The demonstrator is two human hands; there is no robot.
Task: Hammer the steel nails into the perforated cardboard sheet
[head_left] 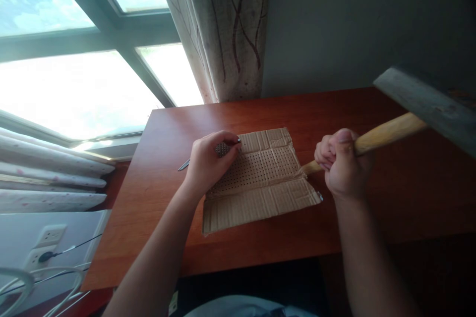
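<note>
One hammer (pixel 401 124), in right hand (pixel 342 171), raised

Reddish-brown wooden table (pixel 372 208) bearing perforated cardboard sheet (pixel 260 198) and loose nail (pixel 183 165).

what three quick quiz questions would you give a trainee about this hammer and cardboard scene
1. True or false: the head of the hammer rests on the cardboard.
2. Which hand grips the wooden handle? A. left B. right C. both
3. Fill in: the left hand is at the far left part of the cardboard, whose middle is punched with rows of small ___.

Key
1. False: the head is raised, off to the right above the table.
2. B, the right hand.
3. holes
</note>
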